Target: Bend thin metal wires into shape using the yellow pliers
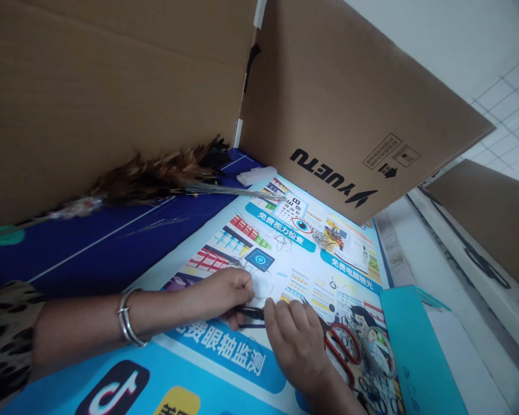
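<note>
At lower centre, the right hand (293, 335) gripped a slim, black tool (253, 312). The left hand (229, 294) pinched, its contents unclear.

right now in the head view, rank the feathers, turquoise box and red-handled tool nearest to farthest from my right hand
From your right hand:
1. Red-handled tool, just right.
2. Turquoise box, farther right.
3. Feathers, far left, by the cardboard.

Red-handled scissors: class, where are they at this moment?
In the head view, the red-handled scissors show low and right of centre, between the right hand and the pale ring-shaped roll.
</note>
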Available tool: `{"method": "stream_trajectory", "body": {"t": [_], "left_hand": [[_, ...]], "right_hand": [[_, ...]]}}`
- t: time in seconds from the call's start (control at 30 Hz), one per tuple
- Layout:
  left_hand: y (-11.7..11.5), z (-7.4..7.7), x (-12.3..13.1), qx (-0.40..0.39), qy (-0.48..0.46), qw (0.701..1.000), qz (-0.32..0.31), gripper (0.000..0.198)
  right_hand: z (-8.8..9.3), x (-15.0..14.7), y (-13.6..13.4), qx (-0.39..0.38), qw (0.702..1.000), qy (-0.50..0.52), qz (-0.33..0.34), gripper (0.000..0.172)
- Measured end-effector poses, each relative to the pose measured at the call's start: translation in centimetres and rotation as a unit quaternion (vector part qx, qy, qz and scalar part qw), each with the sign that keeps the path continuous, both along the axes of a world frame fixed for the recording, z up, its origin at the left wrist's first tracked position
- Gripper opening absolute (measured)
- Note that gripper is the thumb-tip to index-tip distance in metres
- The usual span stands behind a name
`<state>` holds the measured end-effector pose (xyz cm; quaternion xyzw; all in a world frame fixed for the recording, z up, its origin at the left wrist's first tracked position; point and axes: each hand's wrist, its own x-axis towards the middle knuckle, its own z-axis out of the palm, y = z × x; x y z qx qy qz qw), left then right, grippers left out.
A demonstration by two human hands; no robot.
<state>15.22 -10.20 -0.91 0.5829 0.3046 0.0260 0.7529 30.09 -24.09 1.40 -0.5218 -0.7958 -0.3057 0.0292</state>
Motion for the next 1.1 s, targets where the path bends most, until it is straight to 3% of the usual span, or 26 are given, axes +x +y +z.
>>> {"method": "stream_trajectory", "body": {"t": [0.73, 1.1], "left_hand": [[-0.3, 0.0, -0.1, 0.025, -0.037, 0.999, 0.025, 0.03], [0.2, -0.8, 0.0, 0.024, -0.017, 0.999, 0.014, 0.02]], "right_hand": [[-0.7, -0.3, 0.0, -0.005, 0.998, 0.059, -0.033, 0.021], [0.2, 0.3, -0.2, 0.001, 1.0, 0.014, -0.005, 0.031]]}}
